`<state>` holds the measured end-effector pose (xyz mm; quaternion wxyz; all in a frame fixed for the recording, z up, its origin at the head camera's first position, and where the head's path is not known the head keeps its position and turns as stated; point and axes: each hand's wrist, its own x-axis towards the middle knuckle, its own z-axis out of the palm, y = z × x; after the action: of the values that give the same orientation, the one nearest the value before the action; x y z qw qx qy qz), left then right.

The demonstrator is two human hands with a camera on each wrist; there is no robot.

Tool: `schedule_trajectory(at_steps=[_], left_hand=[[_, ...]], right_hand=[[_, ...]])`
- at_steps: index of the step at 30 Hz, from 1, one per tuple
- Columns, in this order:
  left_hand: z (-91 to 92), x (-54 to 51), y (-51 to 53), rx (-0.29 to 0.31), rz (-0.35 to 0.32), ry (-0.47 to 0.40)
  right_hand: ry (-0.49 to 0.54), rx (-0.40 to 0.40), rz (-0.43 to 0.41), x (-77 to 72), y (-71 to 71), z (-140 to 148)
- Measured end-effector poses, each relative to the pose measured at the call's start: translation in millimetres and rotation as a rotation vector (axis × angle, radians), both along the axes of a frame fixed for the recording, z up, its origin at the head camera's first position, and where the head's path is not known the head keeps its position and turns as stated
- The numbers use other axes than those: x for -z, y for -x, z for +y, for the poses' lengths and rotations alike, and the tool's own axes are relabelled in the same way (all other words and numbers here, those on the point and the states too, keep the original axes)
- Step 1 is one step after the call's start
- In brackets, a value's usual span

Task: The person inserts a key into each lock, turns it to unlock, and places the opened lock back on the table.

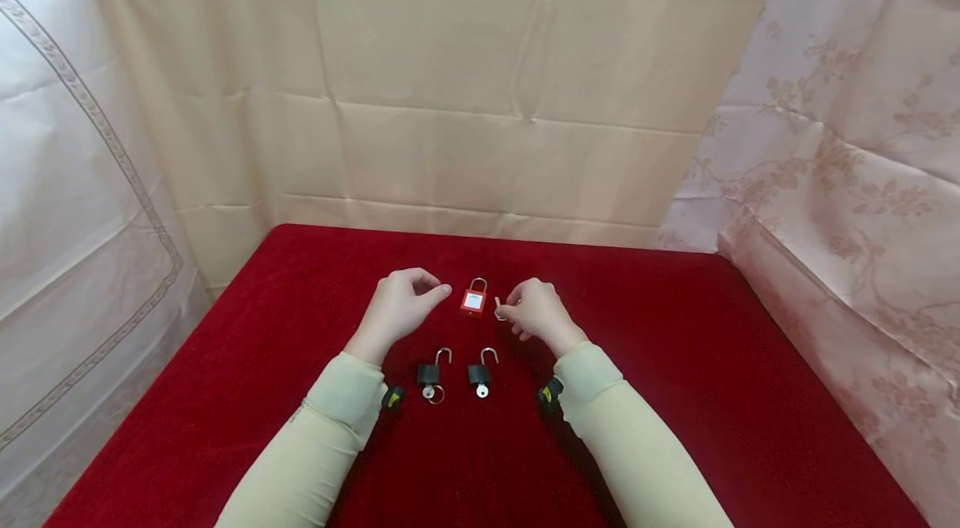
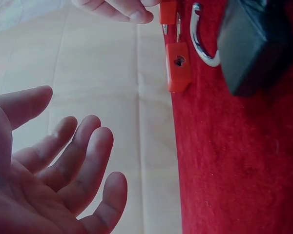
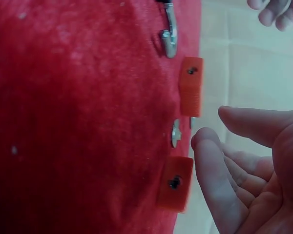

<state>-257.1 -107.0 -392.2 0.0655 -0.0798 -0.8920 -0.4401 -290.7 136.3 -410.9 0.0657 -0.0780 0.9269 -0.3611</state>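
Observation:
A red padlock [image 1: 473,301] with a white label lies between the two hands, its shackle pointing away. My left hand [image 1: 408,301] hovers to its left, fingers loosely bent and apart, holding nothing. Right of the padlock is a small key [image 1: 499,311], close to the fingertips of my right hand [image 1: 538,313]. In the right wrist view a gap shows between that hand's thumb and forefinger, and the key [image 3: 176,132] appears apart from them. A second red padlock [image 3: 176,185] lies near this hand; in the head view the hand mostly hides it.
Nearer the body lie two black padlocks, the left one [image 1: 428,375] and the right one [image 1: 478,375], with shackles open and keys inserted. A ring [image 1: 437,395] hangs at the left one's key. Red cloth [image 1: 637,428] covers the table; a beige curtain [image 1: 450,95] hangs behind.

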Motion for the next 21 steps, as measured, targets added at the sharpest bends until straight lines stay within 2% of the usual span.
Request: schedule_trajectory(at_steps=[5,9,14,21], left_hand=[[-0.7,4.1,1.4,0.002,-0.015,0.018],[-1.1,7.2,1.6,0.018,-0.058,0.033],[-2.4,10.4,1.6,0.029,-0.121,0.050],[-5.9,17.7,4.7,0.033,-0.152,0.075]], right_hand=[[-0.088,0.018,-0.010,3.8,3.6,-5.4],[-0.150,0.028,-0.017,6.1,6.6,-8.4],[-0.194,0.010,-0.026,6.8,7.6,-11.5],[-0.210,-0.001,-0.051,9.1,9.7,-14.5]])
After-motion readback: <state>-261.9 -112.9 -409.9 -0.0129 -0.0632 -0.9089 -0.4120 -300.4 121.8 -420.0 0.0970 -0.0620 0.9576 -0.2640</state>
